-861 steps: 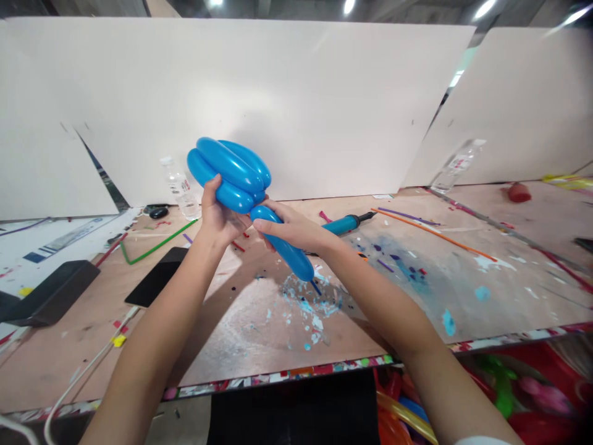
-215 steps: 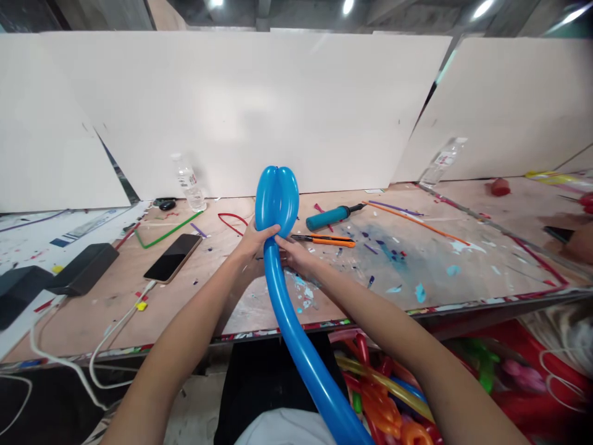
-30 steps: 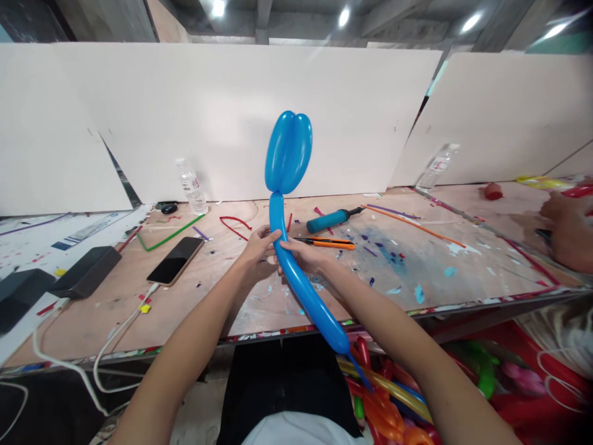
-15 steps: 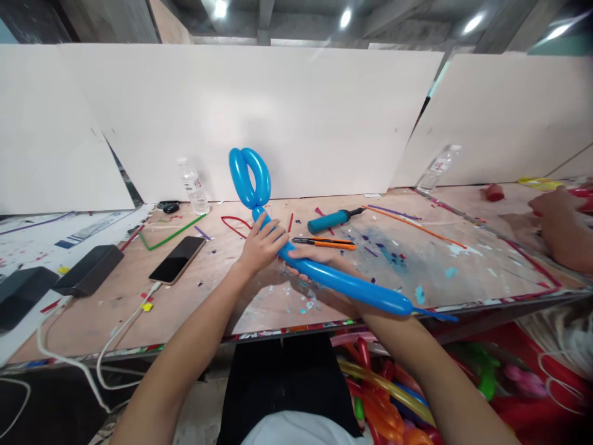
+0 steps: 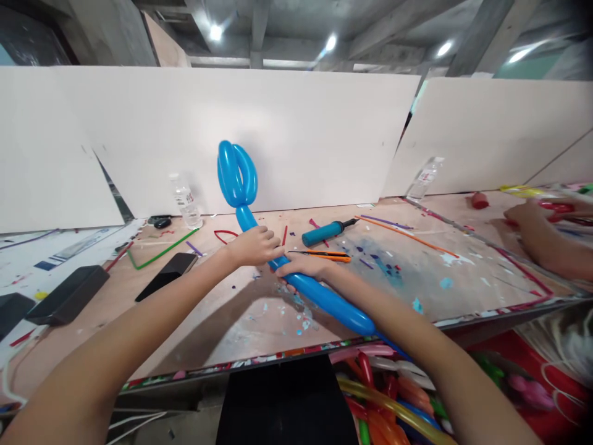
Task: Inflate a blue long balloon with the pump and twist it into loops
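A long blue modelling balloon (image 5: 324, 298) slants across the front of the table, its upper end twisted into upright loops. My left hand (image 5: 257, 246) wraps round its middle, below the loops. Close beside it, my right hand (image 5: 301, 266) grips the same balloon a little lower, fingers curled underneath. The balloon's thin uninflated tail passes beneath my right forearm. Just beyond my right hand lie an orange utility knife (image 5: 327, 254) and a teal hand pump (image 5: 324, 233).
Left of my arms are a phone (image 5: 167, 275), a black box (image 5: 69, 295) and a water bottle (image 5: 186, 203). Uninflated balloons, one orange (image 5: 412, 238), lie to the right. Another person's hand (image 5: 528, 216) is at the far right. White panels (image 5: 301, 136) stand behind the table.
The balloon's loops have turned and tipped slightly left. My left hand has rolled over, knuckles up, its elbow out wider. The balloon's tail has swung under my right forearm. The view has shifted slightly.
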